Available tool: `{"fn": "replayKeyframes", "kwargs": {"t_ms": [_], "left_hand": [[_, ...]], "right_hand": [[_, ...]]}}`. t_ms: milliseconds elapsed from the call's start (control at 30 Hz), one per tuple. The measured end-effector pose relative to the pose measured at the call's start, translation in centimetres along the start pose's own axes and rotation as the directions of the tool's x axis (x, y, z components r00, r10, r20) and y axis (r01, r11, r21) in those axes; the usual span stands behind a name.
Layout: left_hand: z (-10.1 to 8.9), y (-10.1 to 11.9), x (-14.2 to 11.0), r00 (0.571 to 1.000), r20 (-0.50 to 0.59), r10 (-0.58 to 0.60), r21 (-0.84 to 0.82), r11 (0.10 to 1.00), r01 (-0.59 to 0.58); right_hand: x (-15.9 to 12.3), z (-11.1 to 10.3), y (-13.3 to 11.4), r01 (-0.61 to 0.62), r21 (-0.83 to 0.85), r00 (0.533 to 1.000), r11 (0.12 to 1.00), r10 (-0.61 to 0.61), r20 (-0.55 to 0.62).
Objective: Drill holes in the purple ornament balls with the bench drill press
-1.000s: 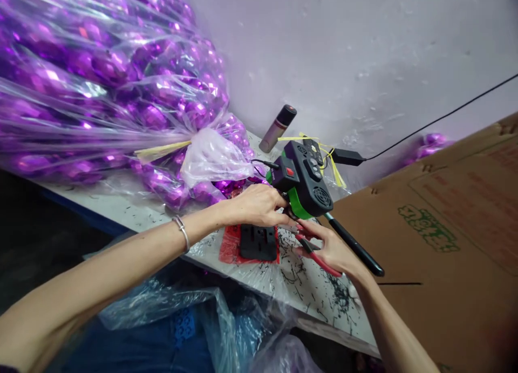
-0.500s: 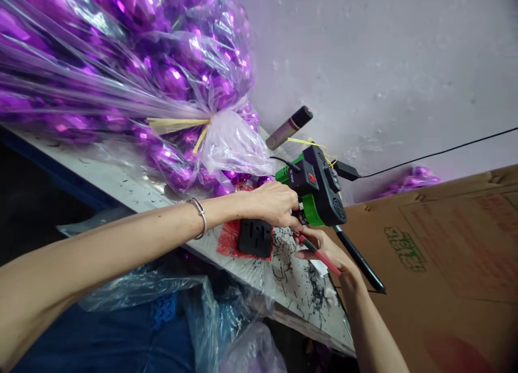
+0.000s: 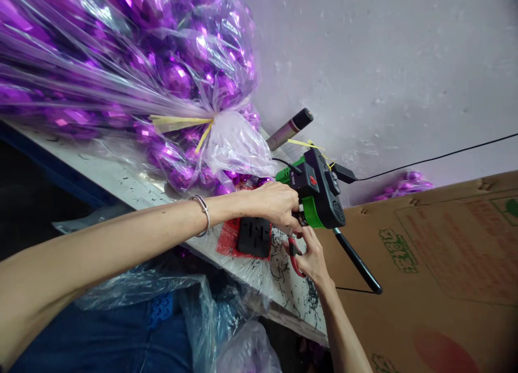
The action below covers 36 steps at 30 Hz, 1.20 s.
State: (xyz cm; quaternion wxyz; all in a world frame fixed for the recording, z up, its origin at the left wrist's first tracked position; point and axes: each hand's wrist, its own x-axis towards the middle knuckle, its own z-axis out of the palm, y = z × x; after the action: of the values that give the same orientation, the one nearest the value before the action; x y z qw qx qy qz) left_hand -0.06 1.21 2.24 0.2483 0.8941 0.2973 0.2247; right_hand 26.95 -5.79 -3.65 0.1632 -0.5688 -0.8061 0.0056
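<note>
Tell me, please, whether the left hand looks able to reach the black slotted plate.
Likely yes: the left hand, beside the green-and-black device, is close to the black slotted plate, whose near part no hand covers.

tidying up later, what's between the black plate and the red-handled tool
Head view: a sliver of red sheet, then white tabletop strewn with black scraps.

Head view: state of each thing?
Clear bag, tied with yellow strip
Canister, capped
Green device, cable plugged in; on/off unclear
Black plate, on red film
Red tool, in right hand; open/shut unclear
Left hand, at green device
Cardboard box, open/closed unclear
</note>
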Motion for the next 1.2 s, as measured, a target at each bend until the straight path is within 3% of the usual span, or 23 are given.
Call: {"fn": "replayKeyframes", "kwargs": {"t_ms": [233,433,633,733,833,933,1067,1133,1200], "left_hand": [[0.1,0.0,0.2,0.999,0.015,-0.041,0.03,0.999,0.04],[0.2,0.1,0.1,0.999,-0.027,-0.036,0.021,0.999,0.036],[0.4,0.1,0.2,0.999,-0.027,-0.037,0.047,0.998,0.038],[0.4,0.1,0.1,0.999,-0.024,-0.041,0.039,0.998,0.041],[0.5,0.0,0.0,0.999,-0.034,-0.034,0.032,0.999,0.035],[0.5,0.0,0.0,0.999,-0.04,-0.033,0.033,0.999,0.035],[0.5,0.0,0.0,0.999,-0.027,-0.037,0.062,0.997,0.039],[0.5,0.1,0.0,0.999,-0.028,-0.032,0.072,0.997,0.034],[0.5,0.1,0.0,0.999,-0.031,-0.033,0.075,0.997,0.035]], "right_hand": [[0.7,-1.9,-0.7,-0.08,0.128,0.977,0.988,0.053,0.206],[-0.1,-1.8,-1.9,-0.216,0.194,0.966,0.957,0.18,0.187],[0.4,-3.0,-2.8,-0.447,0.318,0.858,0.836,0.299,0.418],[1.3,-4.0,-2.9,-0.51,0.335,0.796,0.792,0.287,0.533],[1.7,-4.3,-2.7,-0.509,0.366,0.776,0.779,0.232,0.586],[1.2,-3.5,-2.3,-0.438,0.346,0.829,0.83,0.224,0.511],[-0.4,-1.8,-1.7,-0.183,0.158,0.979,0.97,0.165,0.124],[-1.0,-1.2,-1.2,-0.061,0.032,0.997,0.998,0.062,-0.044],[-1.2,-0.9,-0.8,0.024,-0.058,0.991,0.998,-0.031,-0.133]]}}
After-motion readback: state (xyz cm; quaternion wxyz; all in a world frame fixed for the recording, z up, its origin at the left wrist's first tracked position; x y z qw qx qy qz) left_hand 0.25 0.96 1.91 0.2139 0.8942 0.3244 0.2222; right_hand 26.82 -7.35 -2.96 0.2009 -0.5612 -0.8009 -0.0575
